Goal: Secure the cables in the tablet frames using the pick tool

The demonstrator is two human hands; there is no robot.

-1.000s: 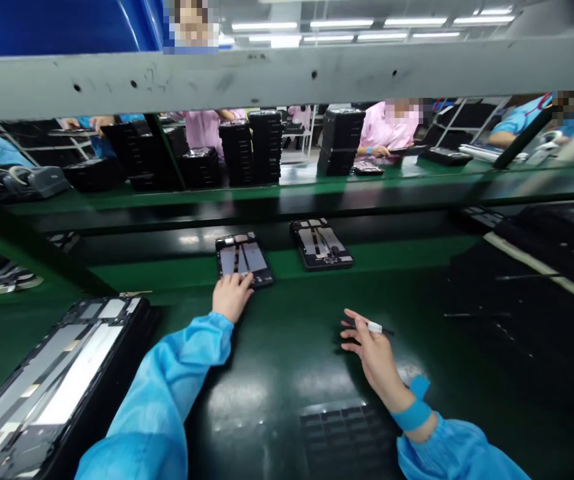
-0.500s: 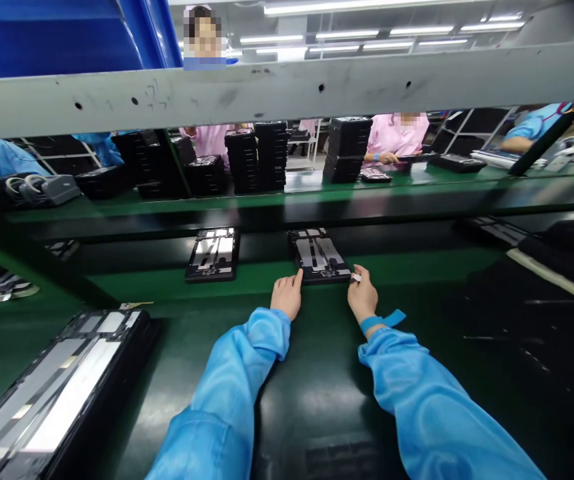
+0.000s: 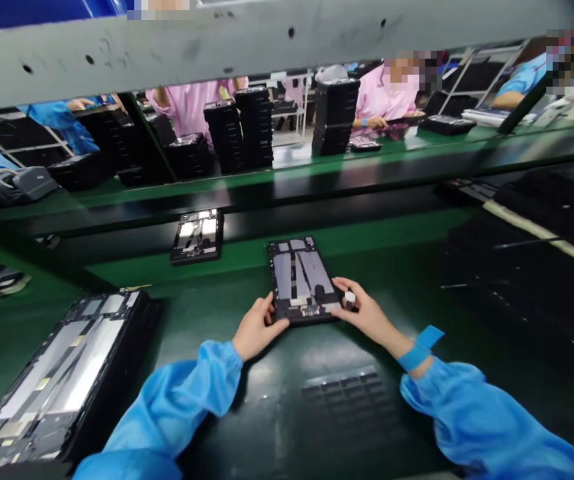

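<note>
An opened tablet point(image 3: 301, 280), its inner parts showing, lies flat on the dark work surface point(image 3: 277, 393) in front of me. My left hand point(image 3: 255, 328) grips its near left corner with the thumb on the edge. My right hand point(image 3: 364, 312) holds the near right corner, and a small white-tipped tool point(image 3: 349, 297) sticks out between its fingers. A blue strap point(image 3: 421, 347) circles my right wrist. A second opened tablet point(image 3: 197, 235) rests further back on the green belt point(image 3: 367, 237).
A stack of opened tablets point(image 3: 61, 377) sits at the near left. Black trays point(image 3: 541, 260) fill the right side. Beyond the belt stand stacks of black trays point(image 3: 247, 133), with people in pink and blue coats behind. A grey beam point(image 3: 267, 47) spans overhead.
Both hands have drawn the right-hand tablet off the green belt toward me onto the dark surface. The other tablet stayed on the belt.
</note>
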